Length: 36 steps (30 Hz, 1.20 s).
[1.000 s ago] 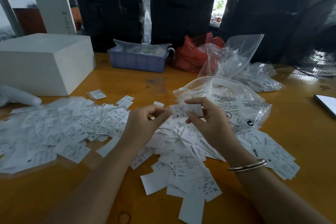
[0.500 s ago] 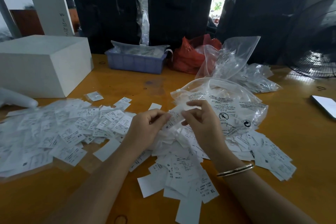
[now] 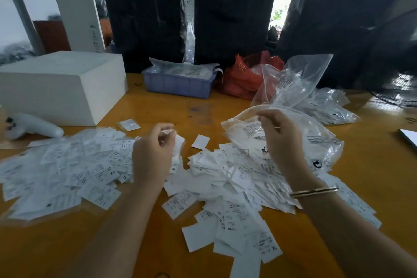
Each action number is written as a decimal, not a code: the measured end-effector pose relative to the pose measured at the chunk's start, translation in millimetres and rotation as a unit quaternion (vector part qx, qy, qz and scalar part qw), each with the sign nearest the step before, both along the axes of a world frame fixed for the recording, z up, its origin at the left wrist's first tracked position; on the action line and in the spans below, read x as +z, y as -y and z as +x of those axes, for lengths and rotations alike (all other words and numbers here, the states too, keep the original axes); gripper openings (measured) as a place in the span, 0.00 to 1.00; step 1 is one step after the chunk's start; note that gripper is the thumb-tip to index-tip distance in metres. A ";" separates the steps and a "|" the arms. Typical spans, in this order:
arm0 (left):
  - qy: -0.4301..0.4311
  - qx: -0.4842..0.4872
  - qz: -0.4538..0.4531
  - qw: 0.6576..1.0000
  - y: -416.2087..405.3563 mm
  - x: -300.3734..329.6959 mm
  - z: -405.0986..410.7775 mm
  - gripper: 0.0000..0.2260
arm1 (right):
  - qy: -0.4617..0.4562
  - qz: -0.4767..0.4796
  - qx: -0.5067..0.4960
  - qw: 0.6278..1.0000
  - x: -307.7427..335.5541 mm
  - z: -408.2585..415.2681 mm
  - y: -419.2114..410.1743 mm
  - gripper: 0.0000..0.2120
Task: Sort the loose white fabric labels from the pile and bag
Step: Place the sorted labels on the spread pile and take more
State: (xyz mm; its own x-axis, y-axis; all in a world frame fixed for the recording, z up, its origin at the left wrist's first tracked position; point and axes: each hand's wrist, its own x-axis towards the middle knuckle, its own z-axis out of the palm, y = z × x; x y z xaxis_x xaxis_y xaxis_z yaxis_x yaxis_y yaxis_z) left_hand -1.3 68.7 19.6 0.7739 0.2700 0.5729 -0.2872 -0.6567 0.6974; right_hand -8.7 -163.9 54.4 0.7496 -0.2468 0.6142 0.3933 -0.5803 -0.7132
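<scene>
Loose white fabric labels lie in a central pile on the yellow wooden table. A wider spread of labels covers the table to the left. A clear printed plastic bag with labels inside lies just right of the central pile, its mouth facing me. My left hand hovers between the two heaps, fingers curled round a small bunch of labels. My right hand, with a bangle on its wrist, is raised at the bag's mouth and pinches its rim.
A white box and a white handheld tool sit at the left. Behind are a blue tray, a red bag and more clear bags. A fan and a flat device are at the right.
Both hands held one label together between them. Now they have parted: the left keeps labels and has shifted left, the right has moved up to the bag's mouth.
</scene>
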 end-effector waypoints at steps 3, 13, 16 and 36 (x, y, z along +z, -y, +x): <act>-0.037 0.097 0.070 0.992 -13.5 -2.7 4.7 0.14 | -0.049 -0.069 -0.102 0.991 13.9 32.3 34.4 0.11; -0.079 0.153 0.241 0.955 -18.1 -12.3 12.2 0.17 | -0.349 -0.359 -0.172 0.848 -21.9 59.5 69.8 0.10; -0.032 0.040 0.237 0.970 -6.1 -10.5 9.9 0.13 | -0.295 -0.352 -0.200 0.866 -19.2 55.7 65.4 0.08; -0.193 -0.360 -0.139 0.902 29.1 -3.4 -9.6 0.15 | -0.244 0.236 0.255 0.905 -27.4 -20.2 -41.4 0.06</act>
State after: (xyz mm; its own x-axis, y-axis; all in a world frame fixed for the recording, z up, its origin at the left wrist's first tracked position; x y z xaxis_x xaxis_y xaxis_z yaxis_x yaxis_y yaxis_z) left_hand -10.9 39.6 16.1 0.9336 -0.2896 0.2112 -0.2700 -0.1809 0.9457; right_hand -28.9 -122.5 26.9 0.9936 0.0588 0.0962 0.0961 0.0037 -0.9954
